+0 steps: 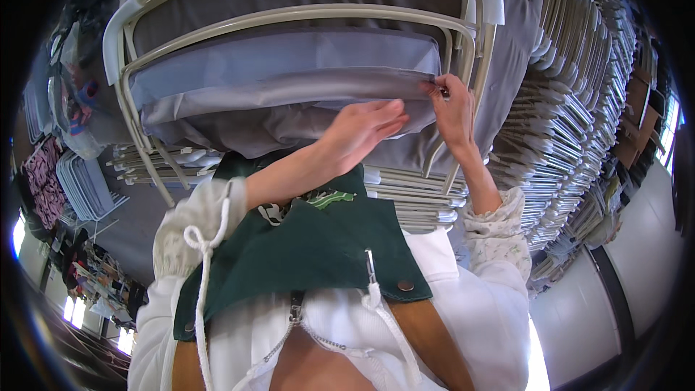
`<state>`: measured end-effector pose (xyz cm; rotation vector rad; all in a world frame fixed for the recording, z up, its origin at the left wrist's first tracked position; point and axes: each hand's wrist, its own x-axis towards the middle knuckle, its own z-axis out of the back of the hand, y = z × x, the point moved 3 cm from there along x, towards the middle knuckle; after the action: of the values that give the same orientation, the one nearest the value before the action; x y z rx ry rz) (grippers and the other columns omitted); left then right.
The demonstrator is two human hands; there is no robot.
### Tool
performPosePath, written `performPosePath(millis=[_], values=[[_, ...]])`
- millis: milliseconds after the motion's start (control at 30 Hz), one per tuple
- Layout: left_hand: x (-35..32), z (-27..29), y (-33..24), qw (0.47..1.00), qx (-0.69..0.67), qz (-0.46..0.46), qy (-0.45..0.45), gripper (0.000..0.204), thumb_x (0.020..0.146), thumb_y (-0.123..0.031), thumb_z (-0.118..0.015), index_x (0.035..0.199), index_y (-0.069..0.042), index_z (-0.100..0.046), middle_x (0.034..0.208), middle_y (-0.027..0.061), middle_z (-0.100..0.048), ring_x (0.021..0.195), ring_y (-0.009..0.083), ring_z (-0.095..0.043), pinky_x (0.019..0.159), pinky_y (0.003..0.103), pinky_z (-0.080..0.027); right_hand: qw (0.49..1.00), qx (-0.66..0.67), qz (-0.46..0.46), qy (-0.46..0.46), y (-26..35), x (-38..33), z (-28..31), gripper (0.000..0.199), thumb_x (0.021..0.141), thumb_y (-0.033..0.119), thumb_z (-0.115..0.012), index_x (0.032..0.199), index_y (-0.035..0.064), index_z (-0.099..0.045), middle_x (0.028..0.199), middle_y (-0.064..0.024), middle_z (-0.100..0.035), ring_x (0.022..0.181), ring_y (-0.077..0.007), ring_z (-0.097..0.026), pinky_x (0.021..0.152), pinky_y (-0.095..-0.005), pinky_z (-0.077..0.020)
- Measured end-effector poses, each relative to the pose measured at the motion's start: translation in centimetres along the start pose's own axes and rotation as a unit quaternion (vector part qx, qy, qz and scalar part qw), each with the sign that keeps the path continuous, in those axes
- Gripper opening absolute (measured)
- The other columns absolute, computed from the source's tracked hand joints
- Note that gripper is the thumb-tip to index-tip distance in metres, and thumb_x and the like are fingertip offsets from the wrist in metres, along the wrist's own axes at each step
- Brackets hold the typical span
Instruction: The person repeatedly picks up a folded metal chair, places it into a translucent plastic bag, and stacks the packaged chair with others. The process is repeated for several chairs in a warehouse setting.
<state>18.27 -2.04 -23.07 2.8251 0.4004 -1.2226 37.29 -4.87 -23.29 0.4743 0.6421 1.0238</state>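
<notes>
Around me stand rows of folded metal chairs (579,101), stacked tight along my right side and curving off toward the rim. More stacked frames (405,199) lie lower down, with a pile of grey cushions (83,185) on my left. Bright windows (670,127) glow at the far right, others (72,309) low left.

My right grip (450,105) hides the grey cloth's (289,87) corner behind my fingertips; my left palm faces away, and the cloth's lower folds vanish behind my apron (311,246).
</notes>
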Motion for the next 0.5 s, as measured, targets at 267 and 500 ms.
performPosePath(millis=[267,500], values=[[5.9,0.2,2.2,0.990,-0.141,-0.005,0.013,0.025,0.082,0.006,-0.070,0.104,0.000,-0.062,0.106,0.0058,-0.064,0.107,0.0160,-0.059,0.103,0.028,-0.043,0.984,0.005,0.142,-0.107,0.6,-3.5,0.7,0.014,0.078,-0.007,-0.068,0.086,-0.0007,-0.058,0.100,-0.0141,-0.060,0.087,-0.0324,-0.059,0.075,-0.0393,-0.0467],[6.3,-1.0,1.6,0.981,-0.151,-0.020,-0.122,0.022,0.086,-0.006,-0.072,0.105,-0.002,-0.061,0.107,0.0063,-0.063,0.108,0.0164,-0.057,0.106,0.029,-0.042,0.995,-0.008,0.007,-0.103,1.0,-2.0,2.0,0.016,0.074,0.000,-0.073,0.087,0.0010,-0.063,0.103,-0.0107,-0.059,0.088,-0.0288,-0.062,0.079,-0.0400,-0.0483]])
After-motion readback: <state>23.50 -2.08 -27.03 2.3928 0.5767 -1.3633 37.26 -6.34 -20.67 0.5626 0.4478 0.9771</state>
